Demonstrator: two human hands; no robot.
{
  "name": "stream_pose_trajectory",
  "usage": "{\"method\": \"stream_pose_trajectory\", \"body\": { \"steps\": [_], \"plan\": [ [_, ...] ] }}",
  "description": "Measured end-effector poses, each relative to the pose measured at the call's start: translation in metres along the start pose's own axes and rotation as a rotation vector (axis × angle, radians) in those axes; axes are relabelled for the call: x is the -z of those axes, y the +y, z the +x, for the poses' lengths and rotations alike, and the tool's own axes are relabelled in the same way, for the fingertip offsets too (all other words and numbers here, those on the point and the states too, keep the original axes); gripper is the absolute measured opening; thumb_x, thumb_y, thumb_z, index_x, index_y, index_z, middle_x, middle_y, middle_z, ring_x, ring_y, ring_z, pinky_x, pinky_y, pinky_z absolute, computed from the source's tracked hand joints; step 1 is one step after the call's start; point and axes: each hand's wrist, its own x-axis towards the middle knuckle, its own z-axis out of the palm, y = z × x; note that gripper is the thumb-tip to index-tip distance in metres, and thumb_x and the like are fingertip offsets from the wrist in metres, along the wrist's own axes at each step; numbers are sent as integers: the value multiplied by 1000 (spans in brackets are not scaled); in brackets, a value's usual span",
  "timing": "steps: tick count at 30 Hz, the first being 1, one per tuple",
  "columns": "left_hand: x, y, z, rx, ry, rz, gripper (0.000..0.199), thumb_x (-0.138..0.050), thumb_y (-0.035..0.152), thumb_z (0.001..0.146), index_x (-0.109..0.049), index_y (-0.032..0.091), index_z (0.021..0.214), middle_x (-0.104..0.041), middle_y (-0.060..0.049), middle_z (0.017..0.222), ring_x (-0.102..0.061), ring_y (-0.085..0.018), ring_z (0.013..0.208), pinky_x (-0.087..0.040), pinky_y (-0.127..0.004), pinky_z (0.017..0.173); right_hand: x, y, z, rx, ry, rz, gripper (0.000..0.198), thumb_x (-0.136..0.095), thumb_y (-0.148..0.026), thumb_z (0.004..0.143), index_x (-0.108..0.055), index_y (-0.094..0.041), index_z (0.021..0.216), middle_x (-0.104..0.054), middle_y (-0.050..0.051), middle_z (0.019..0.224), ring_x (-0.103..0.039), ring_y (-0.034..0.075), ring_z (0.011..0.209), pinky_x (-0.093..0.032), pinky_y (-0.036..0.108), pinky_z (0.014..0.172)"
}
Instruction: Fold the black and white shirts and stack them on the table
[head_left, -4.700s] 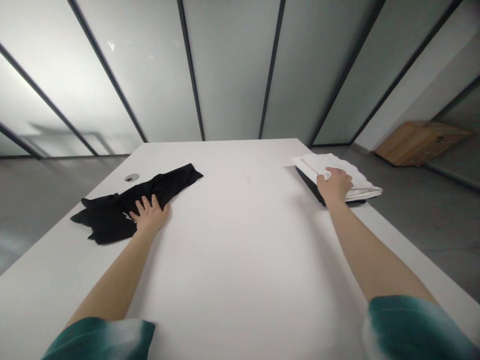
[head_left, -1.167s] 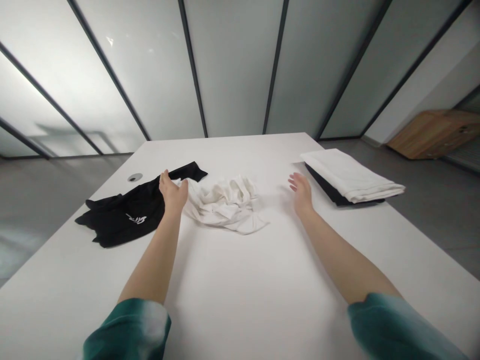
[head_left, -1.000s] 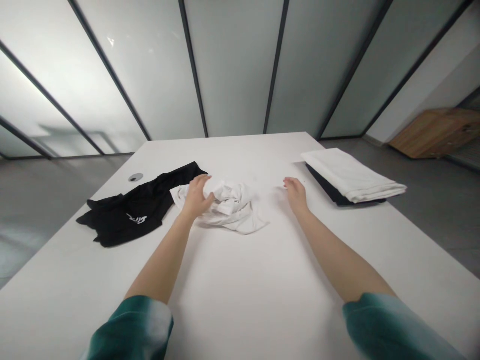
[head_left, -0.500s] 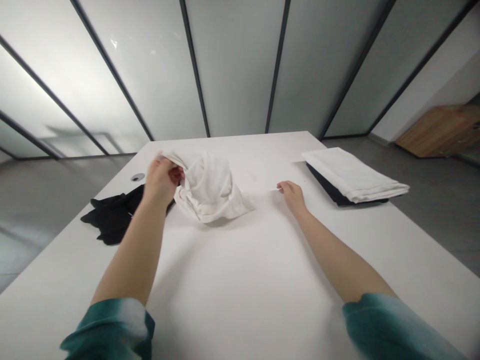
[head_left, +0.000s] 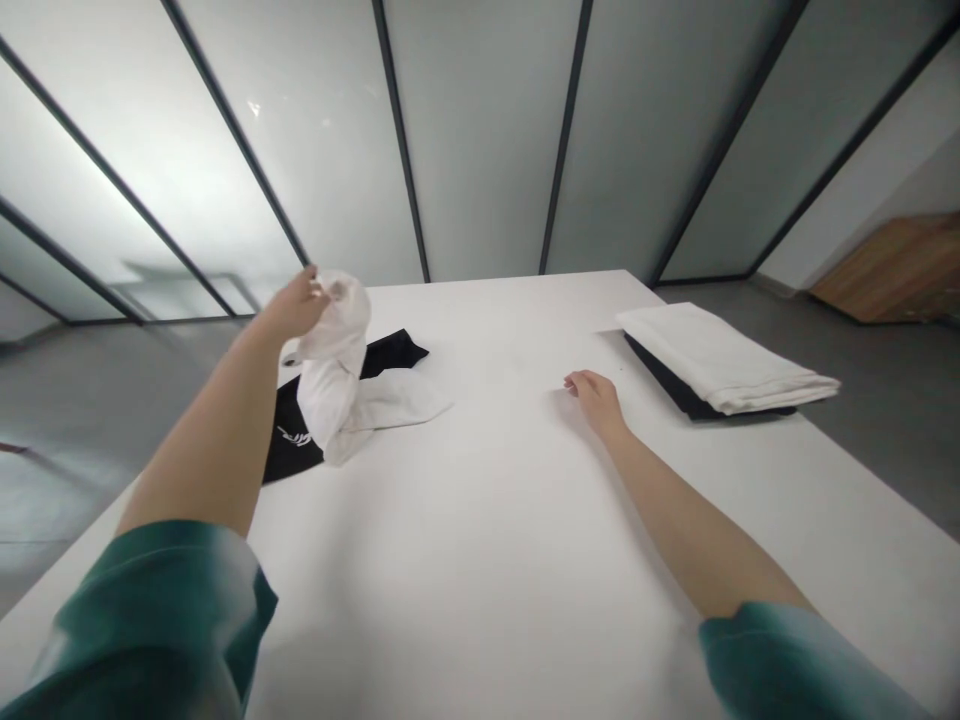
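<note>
Hanging below left grip (head_left: 298, 305), white cloth (head_left: 330, 388), top pinched; right grip (head_left: 595, 396) curled closed.

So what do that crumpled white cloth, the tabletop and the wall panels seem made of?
White cloth: soft, matte fabric, perhaps cotton; it hangs in loose folds. Tabletop: smooth, satin, maybe laminate; it shows no grain. Wall panels: probably frosted glass; they look translucent, with a hazy glow.

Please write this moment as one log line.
left hand: holds white cloth up | right hand: curled, holding nothing visible | black garment: partly hidden | folded cloths: stacked on table
</note>
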Motion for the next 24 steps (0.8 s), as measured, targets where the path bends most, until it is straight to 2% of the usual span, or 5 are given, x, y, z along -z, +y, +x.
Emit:
{"method": "stream_pose_trajectory", "body": {
  "steps": [3,9,17,20,24],
  "plan": [
    [-34,-21,-44,112,-134,300,49,-51,51,88,-68,13,114,-73,-17,112,-66,-33,109,-51,-41,94,0,-1,-1,10,-7,-10,35,-52,-50,80,-66,-20,68,-69,6,71,-63,22,72,-49,35,73],
    [-56,-51,-120,298,-350,482,75,-52,86,67,-73,18,92,-74,-21,105,-68,-43,100,-53,-49,82,0,-4,-3,12,-51,-46,33,-50,-49,77,-65,-21,68,-69,6,70,-62,22,71,-48,35,73],
    [-63,-62,-138,301,-354,527,37,-56,42,83,-68,19,111,-71,-17,117,-67,-37,106,-52,-41,82,0,-7,-5,3,-90,-78,33,-49,-50,76,-63,-21,68,-68,6,69,-62,22,71,-47,35,72],
    [-32,-65,-119,316,-166,462,32,-54,30,84,-67,17,110,-72,-11,103,-66,-30,99,-52,-37,83,0,-4,-5,-4,-109,-81,33,-48,-51,77,-60,-22,65,-67,5,67,-62,22,71,-46,35,73],
    [25,-64,-83,318,386,258,32,-55,19,82,-65,13,112,-67,-3,95,-59,-17,82,-52,-32,83,-1,-2,-3,8,-132,-118,34,-47,-51,78,-59,-22,65,-67,5,68,-62,22,71,-45,35,73]
  ]
}}
